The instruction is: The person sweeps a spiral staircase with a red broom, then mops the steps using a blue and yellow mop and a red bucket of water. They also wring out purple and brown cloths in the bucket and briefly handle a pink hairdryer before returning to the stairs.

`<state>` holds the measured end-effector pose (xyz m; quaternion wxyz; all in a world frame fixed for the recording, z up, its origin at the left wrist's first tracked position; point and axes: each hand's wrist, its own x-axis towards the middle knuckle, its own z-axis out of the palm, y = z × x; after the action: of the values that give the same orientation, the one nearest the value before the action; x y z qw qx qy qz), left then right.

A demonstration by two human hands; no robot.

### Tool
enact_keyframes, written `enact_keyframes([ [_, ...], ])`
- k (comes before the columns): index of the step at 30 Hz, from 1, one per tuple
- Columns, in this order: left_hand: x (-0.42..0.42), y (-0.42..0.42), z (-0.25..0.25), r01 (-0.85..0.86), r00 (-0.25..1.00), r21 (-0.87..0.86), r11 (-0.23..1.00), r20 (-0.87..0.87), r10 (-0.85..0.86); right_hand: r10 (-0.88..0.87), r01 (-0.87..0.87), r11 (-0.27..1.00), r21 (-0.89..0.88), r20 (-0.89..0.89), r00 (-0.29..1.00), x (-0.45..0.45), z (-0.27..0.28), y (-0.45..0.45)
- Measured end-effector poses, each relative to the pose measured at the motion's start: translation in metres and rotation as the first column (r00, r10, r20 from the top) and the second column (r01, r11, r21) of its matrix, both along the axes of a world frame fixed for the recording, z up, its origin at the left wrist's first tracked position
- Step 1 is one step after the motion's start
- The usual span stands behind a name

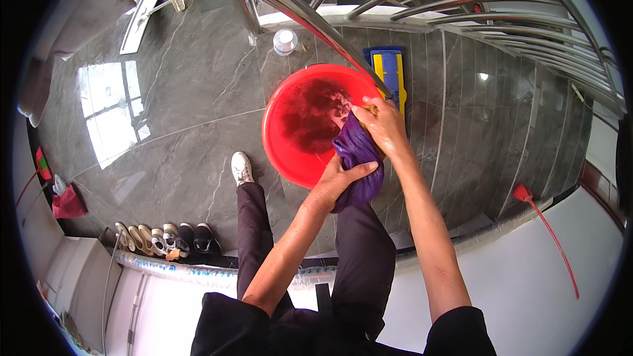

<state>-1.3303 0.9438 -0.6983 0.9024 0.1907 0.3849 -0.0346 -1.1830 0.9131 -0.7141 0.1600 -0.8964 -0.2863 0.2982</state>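
A wet purple cloth (pixel 360 168) is gripped in both my hands beside a red plastic basin (pixel 272 143). My left hand (pixel 341 178) holds its lower part, thumb laid across the folds. Higher up, my right hand (pixel 378 123) clasps the upper end, where a yellowish-brown piece of cloth (pixel 370 109) shows between the fingers. Water runs from the upper end into the basin, which holds dark-looking water (pixel 314 118) with a splash at its right. Just beyond the basin's right rim lies a blue and yellow flat mop head (pixel 394 74), partly behind a metal handrail.
A stainless steel stair railing (pixel 296 7) crosses above the basin. A clear plastic bottle (pixel 285 42) stands behind it. A white flat mop (pixel 141 22) lies at upper left, several shoes (pixel 185 238) line the lower-left wall, and a red broom (pixel 523 193) is at right.
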Motion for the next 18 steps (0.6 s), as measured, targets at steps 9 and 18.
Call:
enact_keyframes([
  [9,-0.010,0.019,0.047,-0.093,0.970,-0.552,0.828,0.137,0.200,0.057,0.925,0.374,-0.071,-0.993,-0.099,-0.011,0.047,-0.027],
  [18,-0.005,0.029,0.055,0.066,0.936,-0.467,0.882,0.335,0.108,0.319,0.782,0.458,0.423,-0.899,0.300,0.009,0.090,-0.007],
])
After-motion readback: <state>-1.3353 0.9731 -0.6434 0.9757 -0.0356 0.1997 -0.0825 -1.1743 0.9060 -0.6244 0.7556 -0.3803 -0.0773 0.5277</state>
